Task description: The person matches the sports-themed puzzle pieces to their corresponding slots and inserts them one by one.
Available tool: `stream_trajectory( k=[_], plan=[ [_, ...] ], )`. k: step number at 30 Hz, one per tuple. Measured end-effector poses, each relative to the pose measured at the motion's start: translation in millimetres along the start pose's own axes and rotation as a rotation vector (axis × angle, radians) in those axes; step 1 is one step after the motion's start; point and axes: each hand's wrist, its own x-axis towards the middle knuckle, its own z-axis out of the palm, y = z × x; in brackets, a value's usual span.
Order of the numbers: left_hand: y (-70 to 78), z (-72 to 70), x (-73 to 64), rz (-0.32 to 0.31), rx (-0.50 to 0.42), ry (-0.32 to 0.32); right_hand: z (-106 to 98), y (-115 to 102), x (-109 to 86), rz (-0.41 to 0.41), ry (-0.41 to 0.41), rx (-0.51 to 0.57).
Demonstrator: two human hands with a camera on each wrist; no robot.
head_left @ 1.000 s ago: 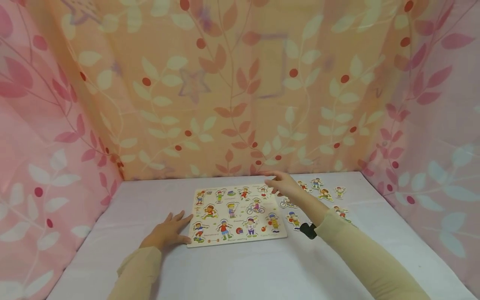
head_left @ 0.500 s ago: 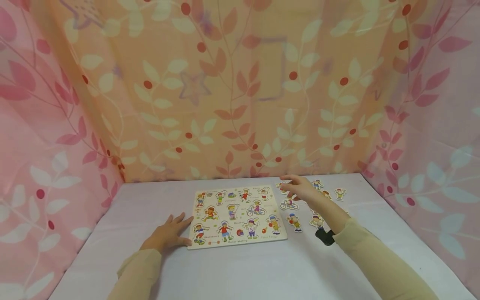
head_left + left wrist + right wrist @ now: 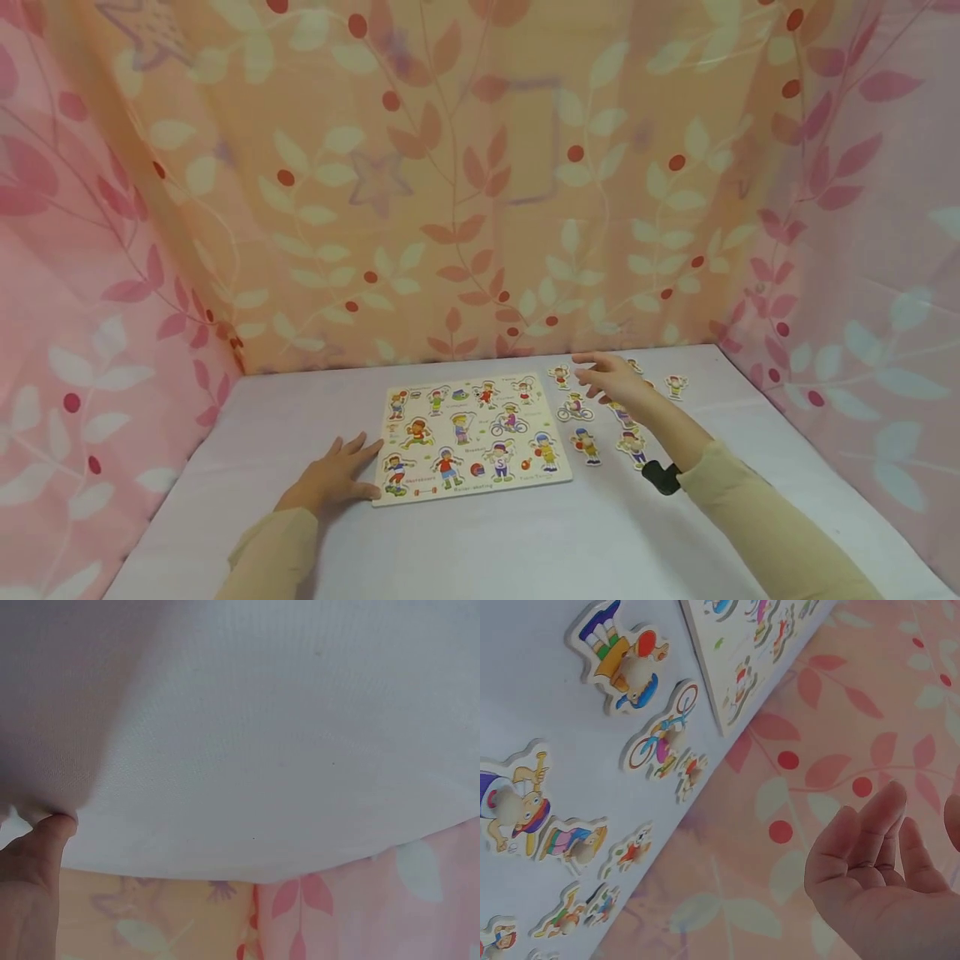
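Observation:
A flat wooden puzzle board (image 3: pixel 442 454) printed with children playing sports lies mid-table. My left hand (image 3: pixel 335 475) rests on the cloth with fingers spread, thumb and fingertips at the board's left edge. Right of the board, my right hand (image 3: pixel 617 385) hovers over loose cut-out pieces, its fingers loosely bent and nothing between them. Nearest to it are a cyclist piece (image 3: pixel 574 407) and a small red-shirted figure piece (image 3: pixel 558 377). Closer to the front lie a blue-capped paddle player piece (image 3: pixel 587 447) and a baseball batter piece (image 3: pixel 632 447). Small knobs stand on pieces in the right wrist view.
More figure pieces lie around and partly beneath the right forearm, including one at the far right (image 3: pixel 676 386). A black device (image 3: pixel 662 477) sits at the right wrist. Leaf-patterned curtains (image 3: pixel 450 208) enclose the white-covered table (image 3: pixel 450 554) at the back and sides.
My right hand has moved right, from above the board's far right corner to over the loose pieces, uncovering that corner. My left hand stays at the board's edge. The head view shifts slightly.

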Motion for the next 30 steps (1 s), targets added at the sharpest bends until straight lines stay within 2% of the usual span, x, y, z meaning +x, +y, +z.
stream_trajectory(
  k=[6, 19, 25, 30],
  plan=[
    [-1.7, 4.0, 0.4, -0.003, 0.012, 0.01, -9.2, 6.1, -8.9, 0.023, 0.001, -0.005],
    [0.1, 0.4, -0.2, 0.007, 0.028, 0.016, -36.3, 28.0, -17.4, 0.071, 0.032, -0.038],
    [0.5, 0.7, 0.1, 0.009, 0.033, 0.02, -46.3, 40.6, -22.7, 0.072, 0.079, -0.062],
    [1.3, 0.3, -0.4, 0.007, 0.036, 0.012, -52.5, 47.7, -25.7, 0.083, 0.103, -0.031]
  ],
)
